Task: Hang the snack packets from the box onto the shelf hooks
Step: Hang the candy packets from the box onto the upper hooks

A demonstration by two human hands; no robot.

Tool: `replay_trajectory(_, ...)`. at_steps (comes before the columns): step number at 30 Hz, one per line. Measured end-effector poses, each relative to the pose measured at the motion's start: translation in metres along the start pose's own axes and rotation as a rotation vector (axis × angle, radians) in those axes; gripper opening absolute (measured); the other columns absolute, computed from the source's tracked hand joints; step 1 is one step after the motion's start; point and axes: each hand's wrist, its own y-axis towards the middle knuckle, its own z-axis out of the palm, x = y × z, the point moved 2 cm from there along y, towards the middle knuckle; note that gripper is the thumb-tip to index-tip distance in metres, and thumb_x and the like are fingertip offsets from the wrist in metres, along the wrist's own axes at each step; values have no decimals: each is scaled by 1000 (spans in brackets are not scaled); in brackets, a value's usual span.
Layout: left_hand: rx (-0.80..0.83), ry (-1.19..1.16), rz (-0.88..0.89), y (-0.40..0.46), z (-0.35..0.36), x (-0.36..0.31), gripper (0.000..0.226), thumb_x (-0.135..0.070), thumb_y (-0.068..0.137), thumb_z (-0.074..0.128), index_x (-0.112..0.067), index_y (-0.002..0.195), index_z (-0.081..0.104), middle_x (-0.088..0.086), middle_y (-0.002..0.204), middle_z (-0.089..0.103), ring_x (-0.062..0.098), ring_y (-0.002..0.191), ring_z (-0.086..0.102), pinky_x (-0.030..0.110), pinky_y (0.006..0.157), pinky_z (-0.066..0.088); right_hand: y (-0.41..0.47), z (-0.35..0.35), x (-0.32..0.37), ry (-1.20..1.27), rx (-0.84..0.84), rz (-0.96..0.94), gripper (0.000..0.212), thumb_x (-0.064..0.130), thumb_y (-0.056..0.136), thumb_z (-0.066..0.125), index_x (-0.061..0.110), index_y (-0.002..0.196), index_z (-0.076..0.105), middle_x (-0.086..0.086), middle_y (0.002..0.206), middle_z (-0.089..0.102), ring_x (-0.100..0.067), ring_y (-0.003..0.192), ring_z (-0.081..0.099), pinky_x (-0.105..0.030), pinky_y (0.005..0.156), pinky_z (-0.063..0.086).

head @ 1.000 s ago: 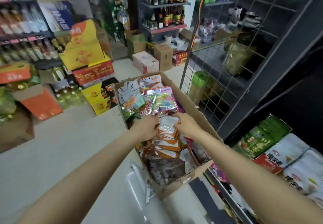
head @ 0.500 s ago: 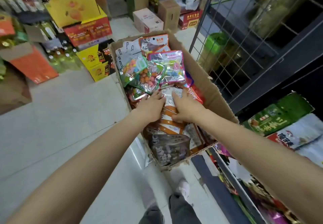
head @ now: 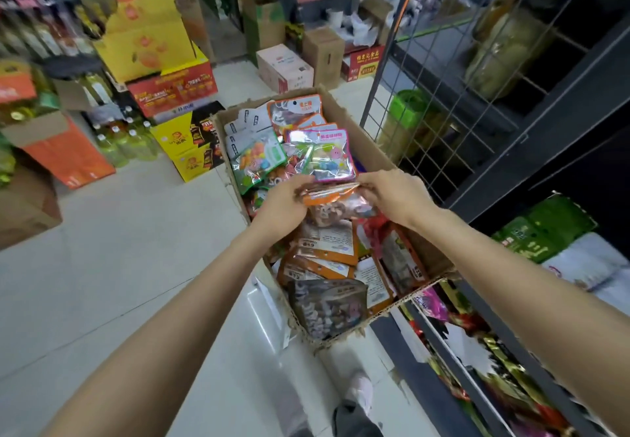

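At the far left stand stacked cartons and bottles of oil on the shop floor, none of it part of the job. Moving in, the left hand has its fingers curled round the left end of a small bunch of orange-topped snack packets, lifted just above the heap. The cardboard box sits open on the floor beneath them and looks nearly full — pink and green sweet pouches at the far end, orange-edged packets in the middle, a dark pouch leaning at the near end. The right hand pinches the right end of the same bunch, thumb and fingers closed on its top edge, so both hands hold it between them.

Further right rises a wire grid panel on a dark shelf frame; no hooks can be made out on it, and no packet hangs there. Lower right, bags of other goods lie on the shelving.

As I judge it, the task is at an early stage: one bunch is picked up but not yet hung, and most of the stock remains in the box — each packet has yet to be carried over and threaded by its punched hole.
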Motion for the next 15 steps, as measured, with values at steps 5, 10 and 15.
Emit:
replay_trajectory(5,-41,-441,-115,-2,-6,-15,33,-14,84,69,-12,113,55,-2,104,63,8,93,59,10,75,45,-11,-25,-18,787,-31,143,16,16,97,52,8,90,64,-1,70,53,-11,59,44,-25,54,35)
replay_trajectory(10,2,-510,-130,0,-6,-59,25,-36,87,63,-14,100,63,-6,95,64,12,88,58,30,86,48,-38,-50,-21,1232,-93,238,14,15,99,48,15,107,59,2,88,69,-8,73,67,-24,64,55)
replay_trajectory(15,20,-530,13,-3,1,-131,23,-38,88,61,-17,95,62,-3,85,62,9,70,54,26,68,45,-79,-102,-35,1280,-413,284,9,22,97,53,13,99,56,1,82,65,-9,69,66,-31,65,56)
